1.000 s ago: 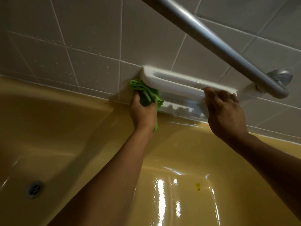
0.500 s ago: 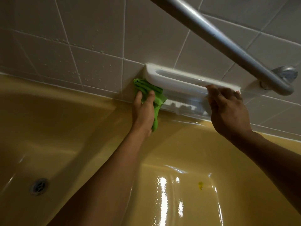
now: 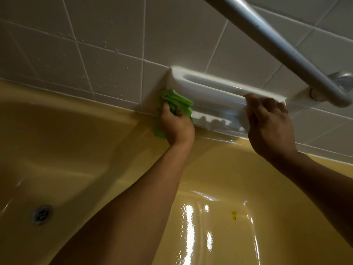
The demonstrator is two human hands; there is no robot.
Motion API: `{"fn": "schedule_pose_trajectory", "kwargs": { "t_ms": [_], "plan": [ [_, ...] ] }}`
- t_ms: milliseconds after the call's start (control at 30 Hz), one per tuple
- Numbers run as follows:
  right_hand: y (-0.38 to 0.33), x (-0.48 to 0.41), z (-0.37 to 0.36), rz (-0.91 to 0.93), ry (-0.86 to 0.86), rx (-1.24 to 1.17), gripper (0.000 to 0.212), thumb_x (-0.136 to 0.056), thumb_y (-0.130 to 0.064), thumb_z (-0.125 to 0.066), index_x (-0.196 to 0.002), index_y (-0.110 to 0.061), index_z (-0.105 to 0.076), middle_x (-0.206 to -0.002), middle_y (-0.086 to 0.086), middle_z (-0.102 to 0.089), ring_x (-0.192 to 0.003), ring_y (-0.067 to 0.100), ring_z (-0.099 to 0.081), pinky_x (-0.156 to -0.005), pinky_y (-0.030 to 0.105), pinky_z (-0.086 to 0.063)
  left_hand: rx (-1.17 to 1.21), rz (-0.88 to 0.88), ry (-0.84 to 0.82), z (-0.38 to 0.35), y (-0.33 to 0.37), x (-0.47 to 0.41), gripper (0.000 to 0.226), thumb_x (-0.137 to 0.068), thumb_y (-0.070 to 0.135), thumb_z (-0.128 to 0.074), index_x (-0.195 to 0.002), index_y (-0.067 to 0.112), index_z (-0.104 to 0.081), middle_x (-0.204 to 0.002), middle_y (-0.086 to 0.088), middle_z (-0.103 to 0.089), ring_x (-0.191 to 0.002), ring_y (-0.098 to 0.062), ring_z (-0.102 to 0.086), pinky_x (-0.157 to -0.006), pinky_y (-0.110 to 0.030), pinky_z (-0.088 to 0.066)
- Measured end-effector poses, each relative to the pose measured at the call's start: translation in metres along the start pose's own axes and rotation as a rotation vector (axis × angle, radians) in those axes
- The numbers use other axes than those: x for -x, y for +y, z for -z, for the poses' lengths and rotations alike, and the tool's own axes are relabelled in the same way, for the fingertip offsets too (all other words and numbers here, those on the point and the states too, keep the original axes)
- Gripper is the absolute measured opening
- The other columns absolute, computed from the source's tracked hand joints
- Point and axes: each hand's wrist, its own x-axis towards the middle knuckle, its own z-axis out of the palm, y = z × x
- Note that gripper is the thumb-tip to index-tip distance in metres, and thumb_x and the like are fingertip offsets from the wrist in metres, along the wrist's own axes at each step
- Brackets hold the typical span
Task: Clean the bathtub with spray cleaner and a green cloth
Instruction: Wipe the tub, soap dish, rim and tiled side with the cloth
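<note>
**Cloth bunched at the soap dish's left end**

I saw the green cloth (image 3: 176, 101) wadded in the left hand (image 3: 176, 124), with the fingers curled round it. Most of the wad stood above the knuckles, pressed against the tiled wall (image 3: 95, 44) just below the left end of the white soap dish (image 3: 210, 87). The right hand (image 3: 271, 129) gripped the dish's front bar, fingers hooked over it.

Half a second before, the left fingers had lain straighter on the cloth and its loose tail had hung to the right of the hand. Now the tail showed at the hand's lower left, over the rim of the yellow bathtub (image 3: 76, 150).

The cloth's long axis ran steeply, its top at the dish and its tail pointing down-left.
</note>
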Motion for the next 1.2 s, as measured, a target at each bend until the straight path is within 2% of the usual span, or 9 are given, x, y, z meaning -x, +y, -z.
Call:
{"fn": "schedule_pose_trajectory", "kwargs": {
  "t_ms": [100, 200, 500, 633, 733, 867, 933, 1100, 1200],
  "plan": [
    [-0.001, 0.0, 0.001, -0.003, -0.009, -0.003, 0.037, -0.105, -0.011, -0.046, -0.141, -0.016, -0.05, -0.124, 0.023, -0.058, -0.109, 0.038, -0.044, -0.087, 0.048, -0.042, 0.013, -0.078, -0.013, -0.003, -0.003, 0.008, 0.048, -0.103, 0.009, -0.055, -0.151, 0.014, -0.05, -0.152, -0.014, -0.052, -0.142, -0.032, -0.046, -0.116, -0.037, -0.036],
    [-0.001, 0.0, 0.0, -0.006, -0.003, -0.001, 0.038, -0.103, -0.009, -0.047, -0.14, -0.017, -0.05, -0.124, 0.023, -0.058, -0.108, 0.037, -0.042, -0.087, 0.048, -0.042, 0.074, 0.064, 0.019, -0.003, -0.02, 0.002, 0.047, -0.103, 0.013, -0.059, -0.149, 0.011, -0.052, -0.143, -0.014, -0.061, -0.131, -0.032, -0.056, -0.106, -0.025, -0.039],
    [0.0, 0.001, -0.002, -0.014, 0.017, -0.006, 0.036, -0.106, -0.019, -0.042, -0.142, -0.019, -0.049, -0.125, 0.022, -0.057, -0.111, 0.034, -0.04, -0.093, 0.05, -0.042, 0.44, 0.408, 0.051, -0.016, -0.008, 0.021, 0.058, -0.103, 0.014, -0.059, -0.154, 0.039, -0.044, -0.13, 0.001, -0.065, -0.105, -0.023, -0.066, -0.093, -0.039, -0.056],
    [0.002, 0.0, -0.003, -0.001, 0.021, -0.001, 0.036, -0.106, -0.018, -0.044, -0.142, -0.017, -0.05, -0.124, 0.022, -0.058, -0.11, 0.038, -0.044, -0.094, 0.049, -0.042, 0.781, 0.748, -0.078, -0.026, -0.009, 0.028, 0.024, -0.102, 0.008, -0.061, -0.124, 0.02, -0.061, -0.118, -0.006, -0.066, -0.101, -0.028, -0.064, -0.09, -0.045, -0.052],
    [0.005, 0.0, -0.005, 0.004, 0.023, 0.01, 0.036, -0.106, -0.016, -0.045, -0.142, -0.017, -0.05, -0.123, 0.021, -0.059, -0.108, 0.04, -0.048, -0.096, 0.048, -0.041, 0.814, 0.755, -0.115, -0.027, -0.011, 0.03, 0.022, -0.102, 0.006, -0.062, -0.116, 0.022, -0.061, -0.129, -0.011, -0.064, -0.115, -0.034, -0.062, -0.094, -0.051, -0.051],
    [0.004, 0.001, -0.006, 0.008, 0.035, -0.002, 0.036, -0.106, -0.017, -0.044, -0.141, -0.017, -0.05, -0.12, 0.02, -0.058, -0.106, 0.037, -0.045, -0.094, 0.047, -0.041, 0.831, 0.584, 0.078, -0.011, -0.002, 0.009, 0.049, -0.102, 0.005, -0.061, -0.142, 0.032, -0.054, -0.114, 0.005, -0.066, -0.09, -0.018, -0.066, -0.095, -0.053, -0.055],
    [0.004, 0.002, -0.006, 0.0, 0.044, -0.009, 0.035, -0.106, -0.018, -0.043, -0.14, -0.018, -0.051, -0.12, 0.019, -0.058, -0.106, 0.035, -0.043, -0.095, 0.048, -0.04, 0.792, 0.554, 0.072, -0.007, -0.002, 0.006, 0.056, -0.101, 0.008, -0.063, -0.15, 0.033, -0.05, -0.127, 0.003, -0.066, -0.089, -0.015, -0.065, -0.095, -0.053, -0.055],
    [0.003, 0.001, -0.008, -0.012, 0.043, 0.006, 0.036, -0.105, -0.014, -0.046, -0.14, -0.018, -0.051, -0.12, 0.02, -0.06, -0.109, 0.04, -0.048, -0.102, 0.049, -0.038, 0.893, 0.737, -0.094, -0.024, -0.004, 0.026, 0.03, -0.104, 0.01, -0.058, -0.129, 0.027, -0.055, -0.14, -0.009, -0.059, -0.114, -0.033, -0.06, -0.096, -0.057, -0.048],
    [0.003, 0.001, -0.007, -0.006, 0.041, 0.007, 0.038, -0.103, -0.011, -0.049, -0.14, -0.016, -0.051, -0.119, 0.022, -0.059, -0.108, 0.041, -0.047, -0.099, 0.05, -0.04, 0.865, 0.829, -0.201, -0.042, -0.006, 0.051, 0.017, -0.103, 0.009, -0.059, -0.116, 0.021, -0.058, -0.128, -0.018, -0.066, -0.107, -0.039, -0.065, -0.091, -0.057, -0.054]
  ]
}}
